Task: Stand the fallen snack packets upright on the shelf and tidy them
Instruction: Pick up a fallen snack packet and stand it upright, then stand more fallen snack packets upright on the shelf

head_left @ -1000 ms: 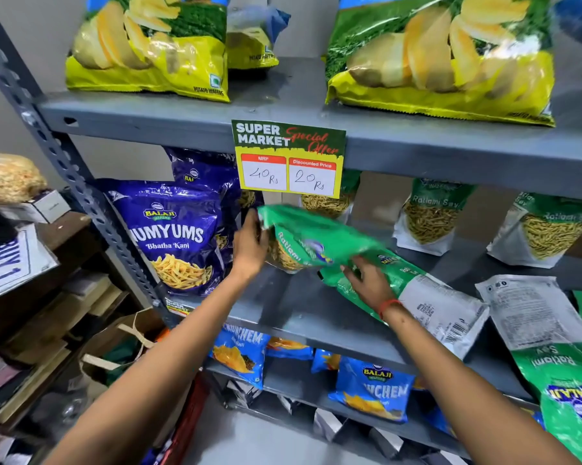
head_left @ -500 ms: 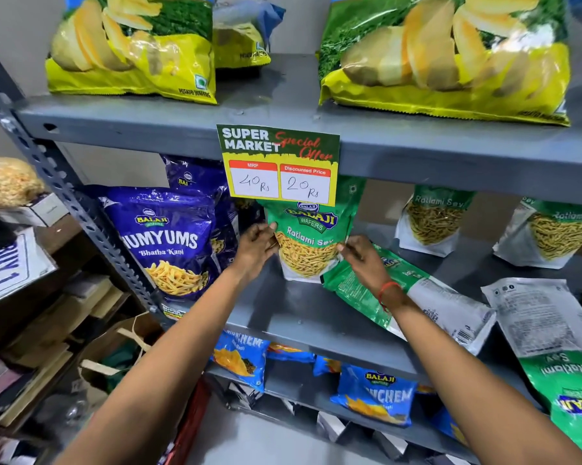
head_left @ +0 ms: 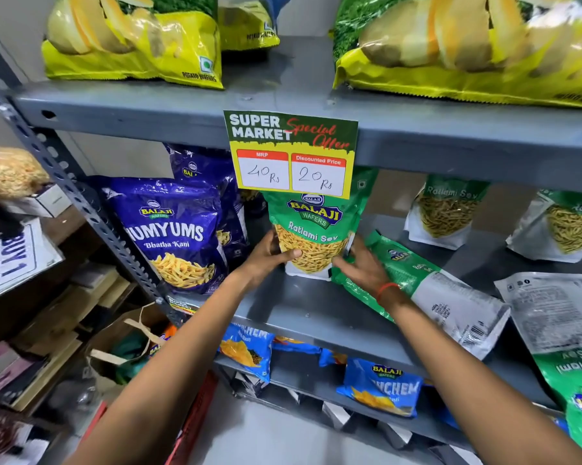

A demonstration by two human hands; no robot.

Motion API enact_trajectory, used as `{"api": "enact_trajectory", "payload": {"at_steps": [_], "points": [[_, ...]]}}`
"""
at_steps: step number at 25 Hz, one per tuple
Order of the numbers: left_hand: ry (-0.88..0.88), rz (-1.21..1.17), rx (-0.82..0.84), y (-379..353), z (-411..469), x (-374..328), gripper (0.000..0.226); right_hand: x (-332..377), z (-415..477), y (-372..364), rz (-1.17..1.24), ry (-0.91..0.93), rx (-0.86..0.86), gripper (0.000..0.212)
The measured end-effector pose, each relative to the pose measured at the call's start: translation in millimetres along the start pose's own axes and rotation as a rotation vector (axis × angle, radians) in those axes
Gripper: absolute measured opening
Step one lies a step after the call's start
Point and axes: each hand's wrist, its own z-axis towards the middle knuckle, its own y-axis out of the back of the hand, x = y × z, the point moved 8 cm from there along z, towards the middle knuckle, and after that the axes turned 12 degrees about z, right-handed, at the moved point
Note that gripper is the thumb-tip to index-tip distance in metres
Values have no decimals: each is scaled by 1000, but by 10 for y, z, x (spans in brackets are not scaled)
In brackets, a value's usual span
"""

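Sev pack finally standing
Green Ratlami Sev foil packet (head_left: 316,229), tipped over a second ago, now stands upright; left hand (head_left: 269,256) grips its side, right hand (head_left: 360,266) rests open beside it.

Green sev packets (head_left: 316,229): five (two fallen); purple packets (head_left: 172,229): two.

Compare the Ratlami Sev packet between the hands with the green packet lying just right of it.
The Ratlami Sev packet stands upright, front facing out; the lying packet is flat, back panel and barcode showing. Both hands, left and right, flank the first. Both are green Balaji packs.
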Motion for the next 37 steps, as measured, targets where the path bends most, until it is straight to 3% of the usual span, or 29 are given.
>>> {"api": "enact_trajectory", "payload": {"at_steps": [6, 11, 16, 19, 20, 22, 24, 27, 29, 32, 35, 37], "points": [[17, 36, -90, 191, -407, 294, 72, 161, -351, -240, -71, 74, -27, 56], [45, 10, -57, 188, -620, 403, 74, 86, -628, -355, -92, -35, -70, 72], [103, -10, -2, 114, -663, 424, 101, 111, -759, -311, -120, -59, -136, 78], [66, 0, 7, 9, -702, 330, 85, 128, -760, -302, -95, -15, -108, 74], [46, 19, -30, -33, -725, 296, 76, 149, -773, -277, -87, 23, -97, 71], [24, 54, -166, -101, -792, 234, 79, 176, -802, -161, -96, 87, -85, 67], [68, 61, -275, -210, -895, 222, 88, 116, -829, 51, -282, 164, -113, 68], [160, 52, -382, -545, -1072, 232, 80, -238, -905, 341, -793, 158, -58, 77], [189, 82, -442, -787, -1177, 183, 75, -421, -988, 455, -934, 134, -5, 78], [239, 21, -434, -1179, -1263, 171, 70, -433, -1107, 475, -978, 215, -50, 61], [267, -36, -457, -1548, -1270, 108, 56, -269, -1223, 550, -960, 385, -156, 18], [253, -40, -464, -1715, -1189, 52, 41, -167, -1277, 685, -867, 443, -232, 17]]}}
